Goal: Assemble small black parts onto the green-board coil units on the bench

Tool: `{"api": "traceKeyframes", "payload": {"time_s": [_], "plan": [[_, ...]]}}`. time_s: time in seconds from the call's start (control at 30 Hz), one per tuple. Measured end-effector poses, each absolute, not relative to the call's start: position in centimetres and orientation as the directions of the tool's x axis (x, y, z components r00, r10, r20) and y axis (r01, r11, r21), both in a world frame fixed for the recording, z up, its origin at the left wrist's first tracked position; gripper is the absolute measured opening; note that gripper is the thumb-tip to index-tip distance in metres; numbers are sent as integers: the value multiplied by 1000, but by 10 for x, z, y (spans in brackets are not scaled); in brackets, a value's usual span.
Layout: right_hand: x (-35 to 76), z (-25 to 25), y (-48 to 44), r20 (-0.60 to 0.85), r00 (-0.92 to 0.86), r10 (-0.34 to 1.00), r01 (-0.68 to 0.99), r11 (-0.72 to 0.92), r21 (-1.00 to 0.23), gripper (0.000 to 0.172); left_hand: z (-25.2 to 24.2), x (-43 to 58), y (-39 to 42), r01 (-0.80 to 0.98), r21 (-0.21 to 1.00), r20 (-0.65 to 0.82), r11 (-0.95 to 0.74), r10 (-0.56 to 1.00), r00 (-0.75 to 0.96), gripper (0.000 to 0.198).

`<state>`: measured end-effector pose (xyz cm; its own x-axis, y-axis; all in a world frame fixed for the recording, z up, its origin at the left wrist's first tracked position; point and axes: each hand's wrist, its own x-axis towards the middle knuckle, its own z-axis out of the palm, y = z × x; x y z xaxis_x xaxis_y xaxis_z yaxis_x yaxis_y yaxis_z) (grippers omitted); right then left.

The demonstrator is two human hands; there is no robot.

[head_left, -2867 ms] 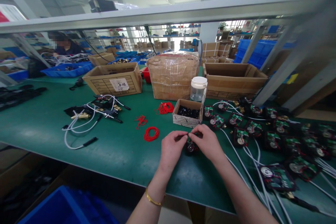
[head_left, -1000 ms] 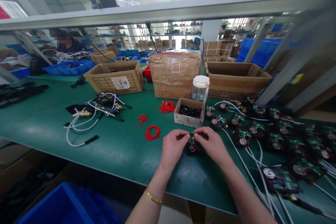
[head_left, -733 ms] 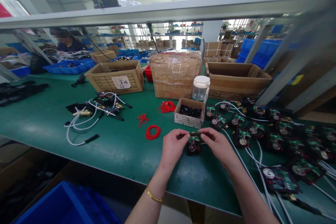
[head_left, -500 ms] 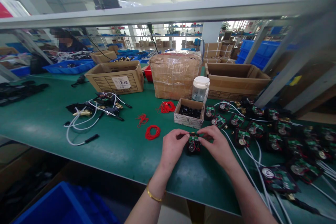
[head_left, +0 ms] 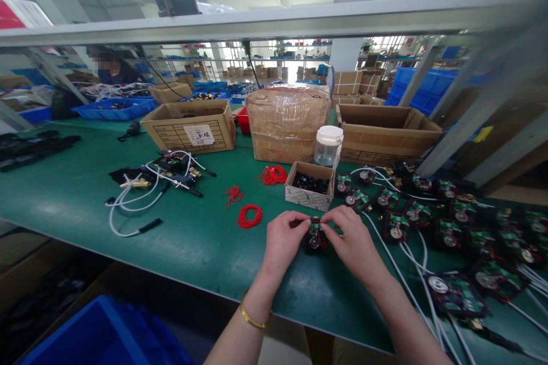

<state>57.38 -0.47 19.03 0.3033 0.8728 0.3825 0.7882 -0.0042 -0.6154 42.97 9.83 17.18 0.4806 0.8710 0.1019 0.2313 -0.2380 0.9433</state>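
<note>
A small black housing with a green circuit board (head_left: 315, 238) lies on the green table (head_left: 205, 251), red wires and a round part showing inside it. My left hand (head_left: 286, 238) pinches its far left edge between thumb and fingertips. From the other side my right hand (head_left: 349, 234) grips the far right edge in the same way. A dark strip and a brassy bit show between the fingertips; what exactly they are is too small to tell. Just beyond my hands stands an open carton (head_left: 309, 187) of small black parts. Red wire coils (head_left: 249, 216) lie to the left.
Many similar circuit-board units (head_left: 396, 227) with white cables cover the right side. More brass-fitted parts with white tubes (head_left: 137, 182) lie at left. Cardboard boxes (head_left: 190, 128) and a white-lidded jar (head_left: 329, 145) line the back. Another person (head_left: 113, 68) sits far left.
My right thumb and fingers have shifted slightly left and inward along the housing's far edge. My left hand and the housing stay nearly in place.
</note>
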Motion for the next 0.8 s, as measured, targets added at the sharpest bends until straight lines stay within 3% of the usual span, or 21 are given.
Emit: {"api": "traceKeyframes", "payload": {"time_s": [0.27,0.53,0.8], "plan": [[573,183,0,225,510,830,663,-213,-717,9,173,429,99,233,943,105,-239,874,474,8],[584,178,-3,215,548,808,615,-215,-759,16,169,430,100,229,944,106,-239,874,474,9],[576,180,10,269,458,847,655,-117,-747,18,172,431,99,235,937,120,-257,871,476,8]]}}
